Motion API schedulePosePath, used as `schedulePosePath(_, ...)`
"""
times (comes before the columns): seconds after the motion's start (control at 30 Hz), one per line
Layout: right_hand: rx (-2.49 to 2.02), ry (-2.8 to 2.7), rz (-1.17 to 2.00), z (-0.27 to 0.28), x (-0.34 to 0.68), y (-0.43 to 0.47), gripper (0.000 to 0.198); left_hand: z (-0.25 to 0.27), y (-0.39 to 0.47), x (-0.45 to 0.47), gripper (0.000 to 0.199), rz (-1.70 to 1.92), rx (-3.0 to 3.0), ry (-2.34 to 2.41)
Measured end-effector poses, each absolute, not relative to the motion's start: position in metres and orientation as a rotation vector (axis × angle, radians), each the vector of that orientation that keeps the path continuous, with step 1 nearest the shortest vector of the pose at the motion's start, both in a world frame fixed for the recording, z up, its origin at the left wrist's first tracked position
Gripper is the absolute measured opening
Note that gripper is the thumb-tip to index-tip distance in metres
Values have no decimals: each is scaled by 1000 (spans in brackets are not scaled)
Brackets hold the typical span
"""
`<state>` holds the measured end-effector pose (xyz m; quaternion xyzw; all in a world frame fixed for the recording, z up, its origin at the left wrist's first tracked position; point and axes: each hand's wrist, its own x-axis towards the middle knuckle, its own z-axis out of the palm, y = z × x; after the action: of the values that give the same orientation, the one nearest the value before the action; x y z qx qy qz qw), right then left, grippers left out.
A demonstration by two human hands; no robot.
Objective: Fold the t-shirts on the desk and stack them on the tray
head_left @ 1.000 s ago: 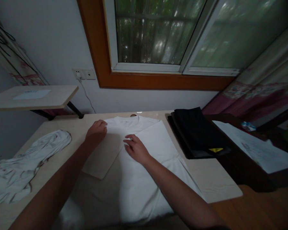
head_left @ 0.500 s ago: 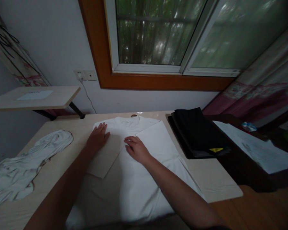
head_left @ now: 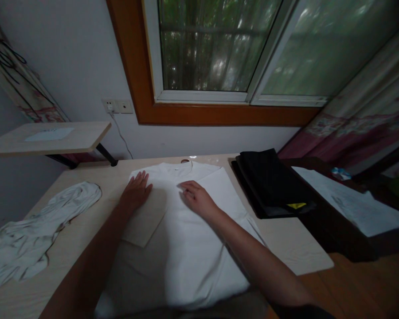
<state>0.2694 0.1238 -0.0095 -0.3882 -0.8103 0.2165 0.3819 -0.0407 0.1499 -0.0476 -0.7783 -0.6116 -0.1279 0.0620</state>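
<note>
A white T-shirt (head_left: pixel 193 239) lies spread on the table, its collar toward the window and its lower end near my body. My left hand (head_left: pixel 137 191) rests flat on its left shoulder, fingers stretched out, beside the sleeve (head_left: pixel 146 221) that lies across the shirt front. Over the chest, below the collar, is my right hand (head_left: pixel 198 199), its fingers loosely bent and apart with nothing between them. Whether it touches the cloth I cannot tell.
Crumpled white cloth (head_left: pixel 49 230) lies at the table's left. Folded black garments (head_left: pixel 269 181) are stacked to the right, near a paper sheet (head_left: pixel 349 199) on a dark surface. A raised shelf (head_left: pixel 86 133) stands back left; a window (head_left: pixel 216 53) is ahead.
My right hand has moved slightly to the right and toward the collar. My left hand has stayed in place on the shirt.
</note>
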Motion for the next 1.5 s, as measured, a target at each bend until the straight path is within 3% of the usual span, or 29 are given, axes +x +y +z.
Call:
schedulePosePath(0.2, -1436, -2119, 72, -9, 333, 159, 43, -52, 154, -45, 62, -319, -2334, -1826)
schedulePosePath(0.37, -1621, -2205, -120, -34, 372, 165, 49, -53, 154, -46, 63, -300, -2322, -1795)
schedulePosePath(0.67, -1643, -2189, -141, -46, 378, 167, 53, -39, 141, -42, 48, -629, -2238, -1780)
schedulePosePath(0.83, -1644, -2173, -154, -45, 377, 164, 52, -37, 129, -46, 37, -614, -2305, -1781)
schedulePosePath(1.5, -1646, -2157, -338, -23, 388, 118, 32, -41, 58, -46, 43, -520, -2311, -1787)
